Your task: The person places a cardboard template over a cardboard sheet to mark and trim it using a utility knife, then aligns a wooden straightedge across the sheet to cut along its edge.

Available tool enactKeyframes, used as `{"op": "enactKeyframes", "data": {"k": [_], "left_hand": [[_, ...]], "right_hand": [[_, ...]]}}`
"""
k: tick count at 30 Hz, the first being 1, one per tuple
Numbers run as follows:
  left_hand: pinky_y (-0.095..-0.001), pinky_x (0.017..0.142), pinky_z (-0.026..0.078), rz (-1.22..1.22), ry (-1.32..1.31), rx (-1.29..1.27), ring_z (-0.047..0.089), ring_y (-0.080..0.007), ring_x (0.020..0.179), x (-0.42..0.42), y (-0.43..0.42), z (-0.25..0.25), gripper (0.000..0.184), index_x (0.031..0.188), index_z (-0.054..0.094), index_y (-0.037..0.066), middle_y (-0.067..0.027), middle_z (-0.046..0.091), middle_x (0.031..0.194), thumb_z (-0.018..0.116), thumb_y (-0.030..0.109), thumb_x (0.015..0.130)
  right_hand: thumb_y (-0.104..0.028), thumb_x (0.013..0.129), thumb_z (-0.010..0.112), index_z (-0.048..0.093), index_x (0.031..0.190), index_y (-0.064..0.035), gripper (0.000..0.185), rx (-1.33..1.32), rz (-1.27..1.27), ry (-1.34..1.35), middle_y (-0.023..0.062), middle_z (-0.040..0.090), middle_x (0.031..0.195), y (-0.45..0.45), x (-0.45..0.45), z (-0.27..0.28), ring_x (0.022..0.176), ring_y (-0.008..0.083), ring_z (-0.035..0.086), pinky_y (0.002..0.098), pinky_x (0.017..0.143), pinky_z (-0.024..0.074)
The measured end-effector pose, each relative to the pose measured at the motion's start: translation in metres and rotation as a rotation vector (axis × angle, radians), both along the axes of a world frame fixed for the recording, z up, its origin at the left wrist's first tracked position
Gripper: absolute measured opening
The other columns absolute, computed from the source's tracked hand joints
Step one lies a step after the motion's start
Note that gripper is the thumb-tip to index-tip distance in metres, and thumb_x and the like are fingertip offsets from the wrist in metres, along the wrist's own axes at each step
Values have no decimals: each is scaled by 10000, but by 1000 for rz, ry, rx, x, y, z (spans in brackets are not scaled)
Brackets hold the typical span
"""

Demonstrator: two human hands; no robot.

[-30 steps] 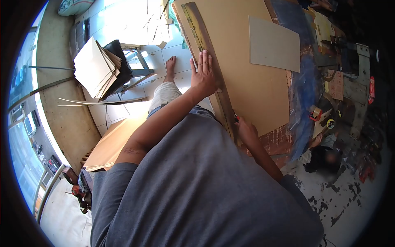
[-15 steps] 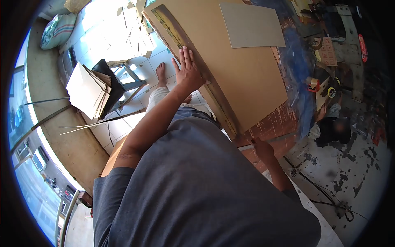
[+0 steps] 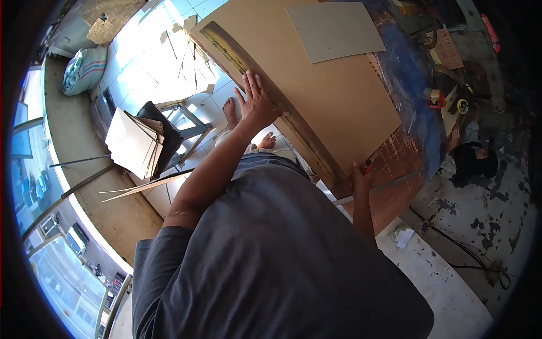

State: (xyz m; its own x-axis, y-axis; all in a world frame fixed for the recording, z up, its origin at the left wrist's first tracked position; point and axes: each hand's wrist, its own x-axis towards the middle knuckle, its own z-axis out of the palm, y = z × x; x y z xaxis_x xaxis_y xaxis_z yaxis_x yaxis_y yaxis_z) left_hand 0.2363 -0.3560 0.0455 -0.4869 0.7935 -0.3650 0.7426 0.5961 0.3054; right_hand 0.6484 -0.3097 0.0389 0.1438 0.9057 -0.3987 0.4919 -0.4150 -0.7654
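Note:
A large brown cardboard sheet [image 3: 333,107] lies on the worktable, with a long, worn straightedge [image 3: 310,146] along its near edge. My left hand [image 3: 258,107] lies over the middle of the straightedge, its fingers stretched out and pressing down. At the straightedge's near right end, my right hand [image 3: 361,181] is closed around a small red cutter [image 3: 368,167]. Its blade is too small to make out. A smaller greyish card [image 3: 337,33] rests on the far part of the sheet.
The reddish, scratched tabletop [image 3: 389,192] shows beside blue plastic [image 3: 412,96]. Several cut boards [image 3: 132,141] are stacked on a stool at left. A tape roll [image 3: 463,106] lies at right, near a person [image 3: 474,164] low by the floor. Offcuts litter the bright floor.
My right hand has moved up to the straightedge's end, and the red cutter now shows in it. My left hand stays on the straightedge. The view has shifted slightly.

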Motion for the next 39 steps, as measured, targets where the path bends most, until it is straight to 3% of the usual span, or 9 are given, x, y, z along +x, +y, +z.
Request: {"op": "enactKeyframes", "data": {"k": [4, 14, 17, 19, 22, 23, 25, 35, 39], "left_hand": [[-685, 1161, 37, 4, -14, 11, -112, -423, 1528, 1, -1, -2, 1422, 1544, 13, -118, -318, -106, 1625, 764, 720, 676], [-697, 1153, 35, 9, 4, 48, -88, -412, 1535, 1, -5, 1, 1401, 1548, 49, -112, -312, -72, 1632, 768, 716, 677], [-671, 1176, 48, 20, 67, 49, -47, -392, 1543, 0, -7, 5, 1445, 1559, 43, -85, -291, -29, 1642, 739, 784, 639], [-670, 1177, 44, -5, 84, 49, -44, -380, 1545, 0, -9, 2, 1448, 1566, 56, -65, -277, -17, 1648, 727, 807, 626], [-675, 1175, 42, 9, 72, 48, -53, -377, 1546, 0, -8, 5, 1453, 1570, 52, -57, -274, -9, 1649, 724, 813, 619], [-677, 1174, 42, 5, 54, 37, -56, -376, 1545, 0, -8, 7, 1458, 1569, 48, -57, -272, -6, 1650, 726, 813, 616], [-681, 1171, 42, 11, 61, 28, -56, -374, 1546, -1, -6, 6, 1463, 1570, 46, -57, -266, 1, 1652, 732, 810, 611], [-682, 1168, 29, 27, 50, 24, -46, -370, 1548, -1, -5, 3, 1453, 1570, 51, -57, -264, 15, 1652, 747, 790, 616], [-673, 1175, 27, 28, 41, 35, -51, -371, 1548, -1, -5, 3, 1449, 1573, 58, -51, -264, 1, 1653, 752, 784, 614]], "right_hand": [[-297, 954, 688, 589, 946, -108, 213, -224, -92, 178, -32, 487, 635, 3, -8, 32, 422, 81, 404, 265, 370, 357], [-389, 976, 644, 579, 1005, -144, 256, -328, -76, 361, -55, 344, 480, 6, 8, 49, 384, 79, 377, 257, 346, 306], [-386, 980, 635, 586, 1073, -131, 275, -257, -112, 342, -29, 447, 574, 2, 7, 22, 413, 77, 417, 247, 328, 312], [-365, 975, 645, 573, 1170, -120, 322, -98, -91, 183, 3, 543, 748, -2, 0, 20, 484, 84, 486, 236, 328, 337], [-375, 955, 671, 592, 1158, -80, 367, -36, -87, 170, -10, 568, 807, 0, 9, 0, 532, 74, 503, 237, 396, 381], [-375, 955, 671, 592, 1158, -80, 367, -37, -77, 177, -10, 568, 807, 1, 13, -2, 532, 74, 503, 237, 396, 381], [-337, 962, 667, 526, 1265, -68, 430, -226, -51, 159, 17, 588, 955, 4, 15, 3, 589, 97, 539, 225, 363, 365], [-396, 945, 688, 565, 1201, -56, 443, -140, -13, 157, -4, 592, 907, 2, 20, -8, 608, 90, 530, 259, 450, 402], [-410, 944, 689, 582, 1161, -58, 427, -189, -54, 114, -9, 577, 887, -1, -1, 13, 601, 90, 507, 268, 462, 389]]}}
